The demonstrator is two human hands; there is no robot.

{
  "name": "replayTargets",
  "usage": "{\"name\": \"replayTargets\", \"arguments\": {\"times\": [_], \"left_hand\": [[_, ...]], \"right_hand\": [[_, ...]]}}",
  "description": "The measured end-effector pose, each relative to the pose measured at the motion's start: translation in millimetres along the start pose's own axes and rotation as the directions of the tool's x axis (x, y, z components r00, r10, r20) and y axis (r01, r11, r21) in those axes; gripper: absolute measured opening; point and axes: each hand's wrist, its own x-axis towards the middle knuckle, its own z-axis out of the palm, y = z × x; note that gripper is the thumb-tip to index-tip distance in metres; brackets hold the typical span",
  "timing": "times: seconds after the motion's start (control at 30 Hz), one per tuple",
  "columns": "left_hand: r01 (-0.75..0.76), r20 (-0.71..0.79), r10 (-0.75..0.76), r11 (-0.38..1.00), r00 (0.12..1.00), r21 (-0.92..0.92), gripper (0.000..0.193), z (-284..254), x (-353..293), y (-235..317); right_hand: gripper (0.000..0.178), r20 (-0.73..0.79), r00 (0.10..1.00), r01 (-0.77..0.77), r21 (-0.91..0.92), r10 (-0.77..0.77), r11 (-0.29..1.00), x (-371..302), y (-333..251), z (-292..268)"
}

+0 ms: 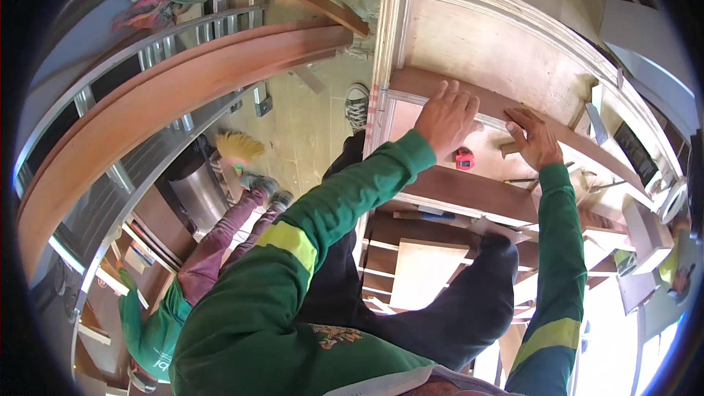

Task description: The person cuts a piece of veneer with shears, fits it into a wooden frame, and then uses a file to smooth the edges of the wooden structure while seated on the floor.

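A long brown wooden board (493, 103) lies across a pale plywood frame (484, 37). My left hand (447, 119) holds this board near its left end, with bent fingers over its far side and the thumb toward me. Farther right, my right hand (537, 141) grips the same board, fingers laid over it and thumb on the near side. The board hides the undersides of both hands. Just below the board, between my hands, sits a red tape measure (464, 159). A short wooden block (509, 148) is beside my right thumb.
A metal ladder (88, 99) and a long brown plank (183, 73) span the left. Another person in a green top (165, 330) is at lower left, near a straw broom (240, 148). A tape roll (672, 202) lies at far right. A nearer brown crosspiece (469, 194) runs below the tape measure.
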Motion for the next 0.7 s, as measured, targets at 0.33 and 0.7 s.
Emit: {"name": "replayTargets", "arguments": {"times": [0.33,0.7], "left_hand": [[-0.132,-0.284,0.091,0.983,0.955,-0.130,0.022,15.7,0.1,-35.6],[0.021,-0.184,-0.043,0.992,0.982,-0.123,0.030,2.9,-11.7,-42.1]], "right_hand": [[0.047,-0.049,0.998,0.031,-0.021,-0.032,0.999,-0.5,5.0,8.2],[0.052,-0.003,1.000,-0.008,-0.047,0.008,0.999,-0.1,-2.8,2.5]]}}
